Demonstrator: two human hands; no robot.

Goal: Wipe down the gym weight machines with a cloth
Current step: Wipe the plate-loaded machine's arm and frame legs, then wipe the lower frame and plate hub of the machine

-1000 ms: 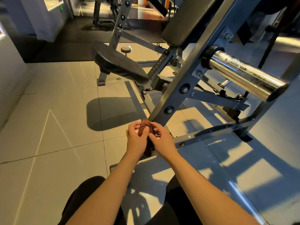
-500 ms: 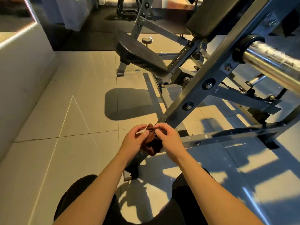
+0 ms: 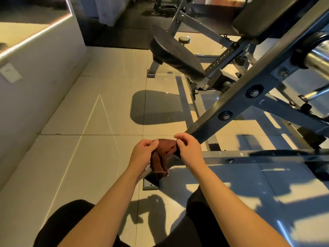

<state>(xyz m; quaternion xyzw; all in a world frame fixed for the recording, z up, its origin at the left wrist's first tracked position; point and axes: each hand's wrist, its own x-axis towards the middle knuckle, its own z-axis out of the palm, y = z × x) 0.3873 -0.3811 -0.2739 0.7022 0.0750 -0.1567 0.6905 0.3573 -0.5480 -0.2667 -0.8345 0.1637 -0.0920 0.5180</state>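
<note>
Both hands — left [image 3: 143,152] and right [image 3: 188,149] — are pinched on a crumpled brown cloth [image 3: 163,154]. It is held just below the machine frame [image 3: 249,97] — above the tiled floor [image 3: 89,157].

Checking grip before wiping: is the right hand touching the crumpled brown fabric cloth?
Touching. The head view shows the right hand pinching the upper edge of the crumpled brown cloth with curled fingers; the left hand grips its other side.

My left hand [image 3: 142,155] and right hand [image 3: 191,151] were bare, as were both forearms [image 3: 114,198] up to the edge of view. I wore plain black trousers [image 3: 58,225] over both thighs, too dark to show seams.
</note>
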